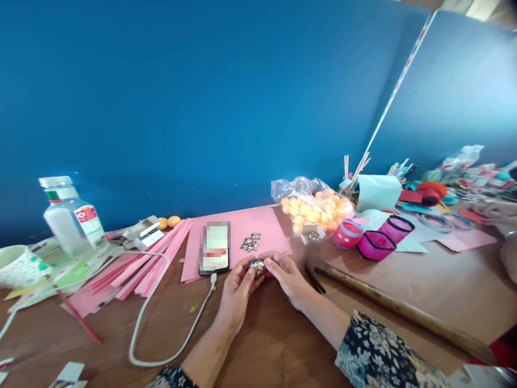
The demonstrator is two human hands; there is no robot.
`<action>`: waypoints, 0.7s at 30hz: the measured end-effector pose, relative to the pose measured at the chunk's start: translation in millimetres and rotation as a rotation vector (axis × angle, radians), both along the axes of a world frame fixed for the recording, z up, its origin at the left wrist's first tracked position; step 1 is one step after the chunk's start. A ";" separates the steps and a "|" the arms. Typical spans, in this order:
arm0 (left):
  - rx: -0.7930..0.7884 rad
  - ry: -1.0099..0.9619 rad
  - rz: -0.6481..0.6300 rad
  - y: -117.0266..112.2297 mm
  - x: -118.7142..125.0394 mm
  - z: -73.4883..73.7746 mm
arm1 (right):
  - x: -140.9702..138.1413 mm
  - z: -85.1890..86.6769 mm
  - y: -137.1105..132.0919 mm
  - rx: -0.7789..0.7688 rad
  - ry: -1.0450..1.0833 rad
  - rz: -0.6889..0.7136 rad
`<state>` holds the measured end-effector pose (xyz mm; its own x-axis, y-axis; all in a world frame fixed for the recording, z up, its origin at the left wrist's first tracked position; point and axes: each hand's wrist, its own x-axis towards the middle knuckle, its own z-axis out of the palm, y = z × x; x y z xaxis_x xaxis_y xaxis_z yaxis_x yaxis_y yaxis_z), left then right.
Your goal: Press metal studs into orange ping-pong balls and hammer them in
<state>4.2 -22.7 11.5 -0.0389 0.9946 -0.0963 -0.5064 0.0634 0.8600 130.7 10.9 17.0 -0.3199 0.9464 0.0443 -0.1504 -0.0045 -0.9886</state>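
Between the fingertips of both hands is a small, shiny, rounded metallic piece (pixel 258 265), silver with a gold tint; its exact kind does not show. My left hand (pixel 239 283) pinches it from the left side. From the right, my right hand (pixel 287 274) presses thumb and fingers against it. Just beyond the hands, a little pile of shiny metal bits (pixel 250 242) lies on pink paper (pixel 262 221). A phone (pixel 216 250) with a blurred screen rests on the same paper, its white cable (pixel 139 318) plugged in.
Right of my hands lies a hammer (pixel 388 299) with a wooden handle. Behind are a bag of orange balls (pixel 315 210), a small open box (pixel 312 234) and pink mesh cups (pixel 375 245). Pink paper strips (pixel 141 264) and a bottle (pixel 68 215) stand left. Another person's hand (pixel 490 213) shows far right.
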 end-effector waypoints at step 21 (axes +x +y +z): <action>0.009 -0.079 0.133 3.1 -1.2 -7.2 | -11.7 54.7 67.7 0.478 -0.996 -0.184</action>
<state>3.0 -19.6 4.3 -0.1632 0.9820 -0.0949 -0.5763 -0.0167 0.8171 119.0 78.6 71.8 -0.2718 0.9373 0.2181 0.7496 0.3484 -0.5628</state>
